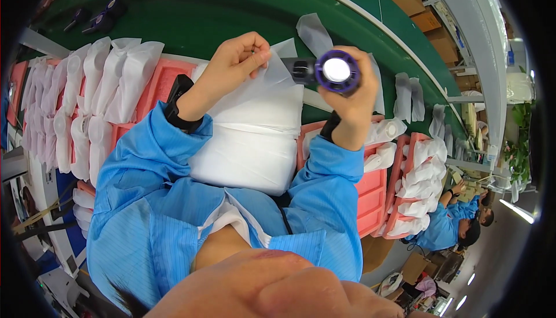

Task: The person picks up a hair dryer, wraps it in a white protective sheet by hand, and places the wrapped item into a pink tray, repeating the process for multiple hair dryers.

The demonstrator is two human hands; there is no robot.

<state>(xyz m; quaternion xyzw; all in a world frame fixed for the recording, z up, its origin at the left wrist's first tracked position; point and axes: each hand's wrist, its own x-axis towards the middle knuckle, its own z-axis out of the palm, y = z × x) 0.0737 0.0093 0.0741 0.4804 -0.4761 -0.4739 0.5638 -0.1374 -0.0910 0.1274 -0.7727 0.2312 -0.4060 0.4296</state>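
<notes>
By the worktop's point(191, 11) near edge, left hand point(240, 60) pinches bag point(279, 81), right hand point(354, 101) clasps device point(337, 70); bagging, I'd guess, next needing its mouth open.

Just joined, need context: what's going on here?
A person's left-hand grip pinches a translucent sleeve over a white stack. The right-hand grip holds a dark, purple-rimmed device beside it; whether device and sleeve touch is unclear. White-wrapped items lie in pink trays on both sides. More purple devices lie on the green table.
</notes>
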